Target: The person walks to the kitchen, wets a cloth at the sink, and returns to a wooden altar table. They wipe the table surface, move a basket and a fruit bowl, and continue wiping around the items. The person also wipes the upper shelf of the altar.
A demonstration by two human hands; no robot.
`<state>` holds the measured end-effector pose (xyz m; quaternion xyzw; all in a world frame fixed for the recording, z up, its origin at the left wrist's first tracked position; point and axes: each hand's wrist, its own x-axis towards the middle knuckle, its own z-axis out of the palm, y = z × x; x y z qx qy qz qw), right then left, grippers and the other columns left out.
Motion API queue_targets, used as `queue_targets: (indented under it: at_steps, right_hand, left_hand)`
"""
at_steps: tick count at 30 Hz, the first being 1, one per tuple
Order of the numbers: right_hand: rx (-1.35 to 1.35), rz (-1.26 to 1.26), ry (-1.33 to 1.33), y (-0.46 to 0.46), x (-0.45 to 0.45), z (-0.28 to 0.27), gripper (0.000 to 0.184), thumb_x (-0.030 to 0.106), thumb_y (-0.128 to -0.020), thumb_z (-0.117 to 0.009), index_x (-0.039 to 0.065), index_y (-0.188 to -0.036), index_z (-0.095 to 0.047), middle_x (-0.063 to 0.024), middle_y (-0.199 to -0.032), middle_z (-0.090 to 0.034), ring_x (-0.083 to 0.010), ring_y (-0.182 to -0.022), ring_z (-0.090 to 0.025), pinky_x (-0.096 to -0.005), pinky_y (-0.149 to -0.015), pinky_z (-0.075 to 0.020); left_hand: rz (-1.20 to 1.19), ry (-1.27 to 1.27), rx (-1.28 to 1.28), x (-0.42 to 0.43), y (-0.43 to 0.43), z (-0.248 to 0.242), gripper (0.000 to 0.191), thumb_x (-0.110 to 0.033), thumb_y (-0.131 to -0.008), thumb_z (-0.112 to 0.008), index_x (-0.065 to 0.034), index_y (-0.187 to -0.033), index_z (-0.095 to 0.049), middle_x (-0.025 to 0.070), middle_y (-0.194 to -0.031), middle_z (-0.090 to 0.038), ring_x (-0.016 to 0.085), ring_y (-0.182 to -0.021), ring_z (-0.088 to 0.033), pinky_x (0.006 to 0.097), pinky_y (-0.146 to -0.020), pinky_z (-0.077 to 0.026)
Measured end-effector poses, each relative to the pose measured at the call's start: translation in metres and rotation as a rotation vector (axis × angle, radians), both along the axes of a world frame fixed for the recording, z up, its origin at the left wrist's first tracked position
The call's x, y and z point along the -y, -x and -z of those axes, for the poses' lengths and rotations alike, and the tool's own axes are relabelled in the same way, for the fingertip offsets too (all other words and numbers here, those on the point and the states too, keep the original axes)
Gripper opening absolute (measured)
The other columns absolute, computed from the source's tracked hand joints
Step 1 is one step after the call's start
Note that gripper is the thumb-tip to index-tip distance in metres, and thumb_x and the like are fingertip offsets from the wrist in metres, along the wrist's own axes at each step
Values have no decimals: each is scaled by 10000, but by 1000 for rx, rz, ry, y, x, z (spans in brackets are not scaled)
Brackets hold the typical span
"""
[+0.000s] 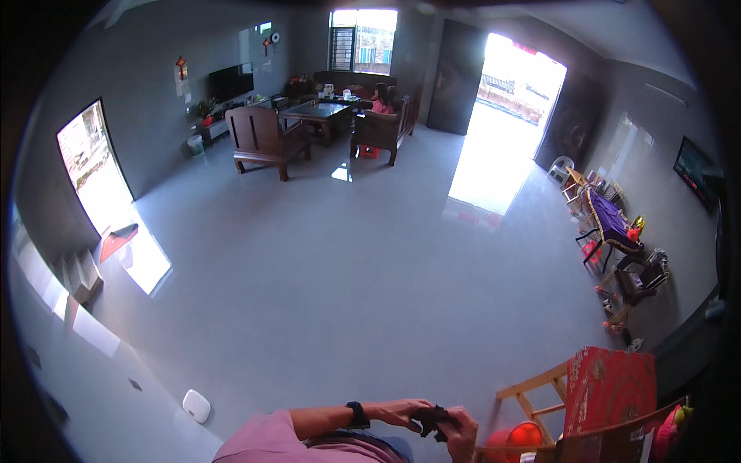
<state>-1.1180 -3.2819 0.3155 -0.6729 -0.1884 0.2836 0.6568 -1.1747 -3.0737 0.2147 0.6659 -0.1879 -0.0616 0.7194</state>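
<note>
At the bottom of the head view, my left hand [400,412] and my right hand [462,433] meet in front of my body. Between them is a small, dark, crumpled-looking item [433,421], its kind too unclear to tell. Fingers of both hands grip it, the left from one side and the right from the other. A dark wristwatch [358,414] circles my left wrist. Just right of my right hand are red plastic containers [524,435], partly hidden by a wooden edge [602,433].
A red patterned panel [613,385] stands beside a wooden frame [535,382] at lower right. On the tiled floor [347,278] at lower left lies a white, rounded flat device [197,406]. Wooden chairs [255,139] and a seated person [382,99] surround a low table [324,110]. A purple-covered table [608,217] lines the right wall.
</note>
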Motion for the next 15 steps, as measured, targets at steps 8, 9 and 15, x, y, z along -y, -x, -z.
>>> queue_targets:
  at_steps: [8,9,15]
  right_hand:
    - [304,196,-96,-148,-28,-15,206,-115,-839,-630,10,-990,-691,-50,-900,-636,-112,-751,-594,-249,-689,-490]
    - [280,224,-92,-173,-30,-13,213,-121,-834,-630,11,-990,-690,-54,-911,-635,-115,-752,-595,-249,-682,-490]
    - [157,301,-140,-338,-33,1,252,-184,-818,-598,5,-965,-675,-64,-921,-626,-129,-773,-604,-260,-606,-490]
  left_hand:
    - [-2,-314,-118,-43,-194,12,240,-68,-887,-691,-33,-1091,-568,171,-960,-616,337,-892,-593,409,-773,-487]
    - [-68,-351,-46,-45,-219,17,230,-52,-888,-677,-32,-1090,-570,176,-940,-616,344,-879,-597,408,-769,-489]
    - [-200,-291,2,-72,-366,9,224,-39,-885,-664,-32,-1093,-581,156,-904,-638,341,-812,-615,415,-744,-490]
